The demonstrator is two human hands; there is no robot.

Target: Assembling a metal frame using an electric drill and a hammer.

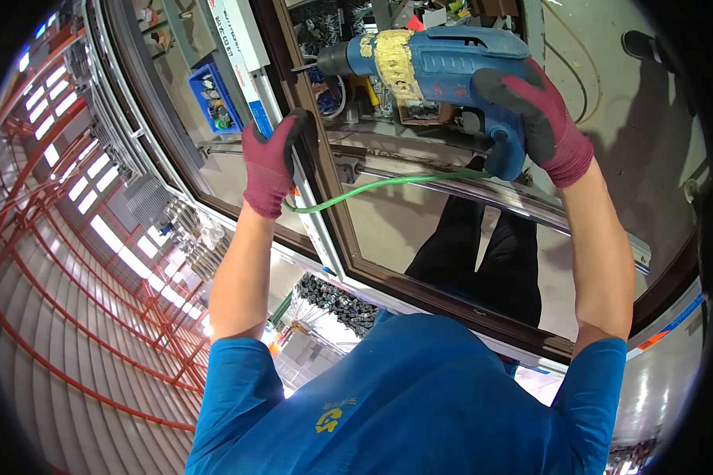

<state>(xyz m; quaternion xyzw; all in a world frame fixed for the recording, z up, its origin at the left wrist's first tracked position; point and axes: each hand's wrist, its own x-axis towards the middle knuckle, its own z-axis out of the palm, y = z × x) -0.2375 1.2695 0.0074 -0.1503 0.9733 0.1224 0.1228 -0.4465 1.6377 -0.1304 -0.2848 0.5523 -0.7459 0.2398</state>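
1. Blue shirt cloth (404,396) lies nearest the camera, the wearer's torso standing just outside the near edge of a dark brown frame (467,309).
2. The right hand (543,119), in a maroon and grey glove, is wrapped firmly around the handle of a blue power drill (459,67) banded with yellow tape. The drill is held lengthwise over the frame's opening, to the right of the brown crossbar (339,237) and toward the far edge.
3. The drill's bit (303,69) points left at that crossbar; whether its tip touches, I cannot tell.
4. The left hand (271,162), gloved alike, is curled over a white-filmed strip (245,39) along the crossbar, nearer the near edge than the bit is.
5. A green cord (380,184) runs from beside the drill's handle, across the opening and crossbar, to beneath the left wrist.
6. Beneath the opening lie a metal bar (451,192) and a clutter of small hardware; left of the crossbar, a blue bin (198,99) holds small parts.
7. The step in hand looks like bracing the crossbar while lining up the drill. The next move seems to call for a square bit, a steady left grip clear of its path, and a slack cord.
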